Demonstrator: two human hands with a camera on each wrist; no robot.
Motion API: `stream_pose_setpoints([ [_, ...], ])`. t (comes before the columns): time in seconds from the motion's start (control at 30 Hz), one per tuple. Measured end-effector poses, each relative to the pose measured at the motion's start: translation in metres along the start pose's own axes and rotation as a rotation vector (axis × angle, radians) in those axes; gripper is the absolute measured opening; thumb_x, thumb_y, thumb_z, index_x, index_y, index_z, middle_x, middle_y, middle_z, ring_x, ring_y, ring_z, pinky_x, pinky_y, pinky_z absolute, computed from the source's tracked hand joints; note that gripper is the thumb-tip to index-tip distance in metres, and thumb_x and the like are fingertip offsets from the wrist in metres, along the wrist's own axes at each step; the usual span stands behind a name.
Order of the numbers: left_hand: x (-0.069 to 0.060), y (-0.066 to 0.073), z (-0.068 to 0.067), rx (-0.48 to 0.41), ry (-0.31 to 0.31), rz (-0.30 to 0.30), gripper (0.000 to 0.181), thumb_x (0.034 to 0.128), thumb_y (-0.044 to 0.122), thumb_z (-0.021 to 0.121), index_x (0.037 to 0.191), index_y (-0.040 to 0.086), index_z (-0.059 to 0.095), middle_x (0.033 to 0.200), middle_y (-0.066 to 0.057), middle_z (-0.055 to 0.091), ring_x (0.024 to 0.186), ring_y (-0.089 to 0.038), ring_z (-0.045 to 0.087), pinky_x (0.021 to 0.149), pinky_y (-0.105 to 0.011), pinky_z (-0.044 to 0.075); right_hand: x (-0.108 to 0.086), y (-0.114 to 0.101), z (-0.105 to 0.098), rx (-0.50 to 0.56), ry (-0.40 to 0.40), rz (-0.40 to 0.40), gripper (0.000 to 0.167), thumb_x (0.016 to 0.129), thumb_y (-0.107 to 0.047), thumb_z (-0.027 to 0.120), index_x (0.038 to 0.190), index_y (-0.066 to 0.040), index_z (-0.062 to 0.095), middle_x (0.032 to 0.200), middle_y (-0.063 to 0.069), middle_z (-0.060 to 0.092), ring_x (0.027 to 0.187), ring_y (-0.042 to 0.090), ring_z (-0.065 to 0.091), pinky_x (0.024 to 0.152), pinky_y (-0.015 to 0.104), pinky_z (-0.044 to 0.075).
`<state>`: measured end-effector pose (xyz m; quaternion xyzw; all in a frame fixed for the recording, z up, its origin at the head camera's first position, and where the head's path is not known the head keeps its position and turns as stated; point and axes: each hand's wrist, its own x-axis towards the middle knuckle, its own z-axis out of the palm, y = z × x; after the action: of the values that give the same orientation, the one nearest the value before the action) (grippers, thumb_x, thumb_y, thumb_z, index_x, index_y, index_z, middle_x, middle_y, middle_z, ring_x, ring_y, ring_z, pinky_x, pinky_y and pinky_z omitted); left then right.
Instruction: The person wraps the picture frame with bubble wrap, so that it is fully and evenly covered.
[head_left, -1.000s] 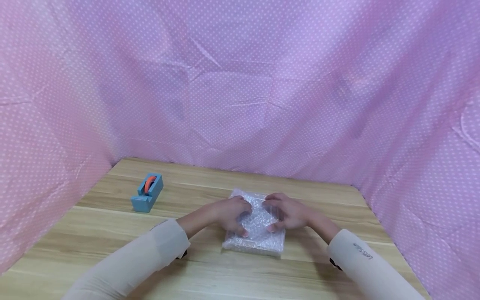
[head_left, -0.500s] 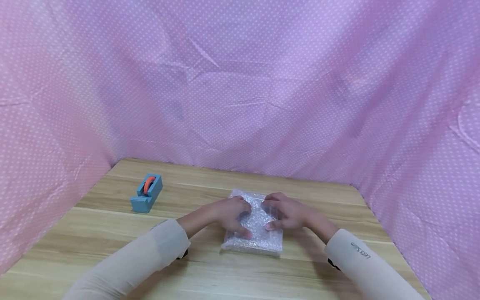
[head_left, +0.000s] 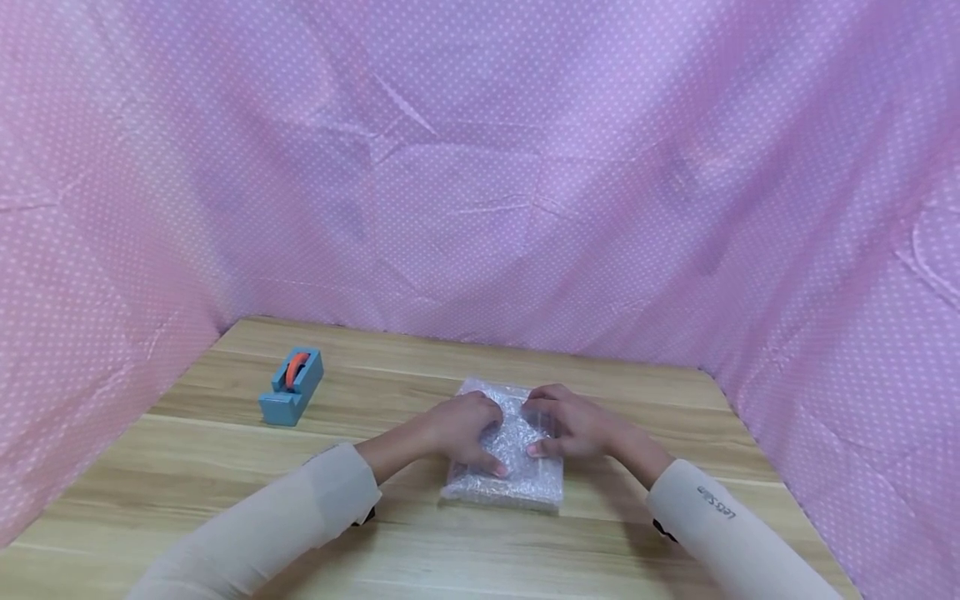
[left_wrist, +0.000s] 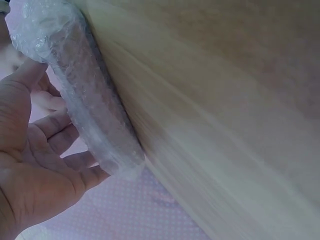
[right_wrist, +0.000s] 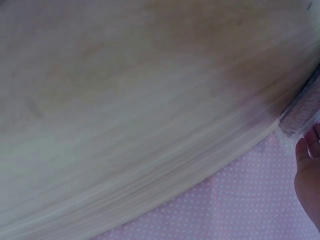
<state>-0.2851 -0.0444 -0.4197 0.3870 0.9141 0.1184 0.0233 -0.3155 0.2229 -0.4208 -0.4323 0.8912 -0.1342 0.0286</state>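
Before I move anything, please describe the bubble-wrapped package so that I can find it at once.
On the wooden table, look right of the blue tape dispenser in the head view. There, the left hand and right hand touch a flat, rectangular package. Clear, shiny bubble wrap sets it apart from the opaque dispenser.

One package, one tape dispenser and two sleeves show.

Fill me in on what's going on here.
A person has both hands on a flat bubble-wrapped package lying on the wooden table. The left hand touches its left side and the right hand its right side. A blue tape dispenser with an orange roll stands apart, farther left on the table, untouched.
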Motion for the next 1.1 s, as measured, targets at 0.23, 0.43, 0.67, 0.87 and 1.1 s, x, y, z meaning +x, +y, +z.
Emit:
stream_pose_setpoints([
  [0.23,0.002,-0.007,-0.009,0.059,0.012,0.036,0.071,0.0808,0.06,0.079,0.128,0.01,0.067,0.132,-0.003,0.067,0.129,-0.025,0.056,0.114,-0.039,0.041,0.002,0.001,0.001,0.001,0.002,0.014,0.072,0.088,-0.057,0.073,0.143,-0.012,0.059,0.146,0.016,0.051,0.135,0.034,0.048,0.109,0.055,0.044],
  [0.43,0.001,-0.012,-0.028,-0.05,0.035,0.02,0.057,0.087,0.049,0.079,0.126,0.009,0.069,0.132,-0.005,0.066,0.126,-0.027,0.059,0.11,-0.042,0.046,0.005,0.002,0.002,0.003,0.013,0.023,0.072,0.087,-0.056,0.074,0.142,-0.012,0.06,0.145,0.015,0.052,0.135,0.033,0.049,0.108,0.054,0.045],
  [0.67,-0.016,-0.034,-0.052,-0.134,0.098,-0.005,0.042,0.0928,0.036,0.074,0.12,0.005,0.072,0.127,-0.005,0.068,0.122,-0.025,0.062,0.107,-0.042,0.048,0.006,0.002,0.001,0.009,0.013,0.027,0.071,0.088,-0.059,0.073,0.14,-0.012,0.061,0.145,0.014,0.053,0.135,0.033,0.048,0.109,0.054,0.044],
  [0.87,-0.043,-0.057,-0.071,-0.145,0.144,-0.049,0.04,0.0951,0.035,0.073,0.122,0.005,0.071,0.129,-0.008,0.068,0.123,-0.029,0.061,0.106,-0.047,0.048,0.007,0.004,0.002,0.005,0.023,0.018,0.072,0.088,-0.057,0.073,0.141,-0.012,0.06,0.145,0.014,0.052,0.135,0.033,0.048,0.11,0.055,0.043],
  [1.1,-0.079,-0.085,-0.085,-0.161,0.178,-0.133,0.043,0.0975,0.037,0.071,0.126,0.005,0.068,0.133,-0.011,0.065,0.129,-0.035,0.057,0.107,-0.054,0.047,0.009,0.003,0.002,0.018,0.017,0.026,0.07,0.088,-0.057,0.073,0.14,-0.013,0.06,0.145,0.015,0.052,0.135,0.034,0.048,0.11,0.055,0.043],
])
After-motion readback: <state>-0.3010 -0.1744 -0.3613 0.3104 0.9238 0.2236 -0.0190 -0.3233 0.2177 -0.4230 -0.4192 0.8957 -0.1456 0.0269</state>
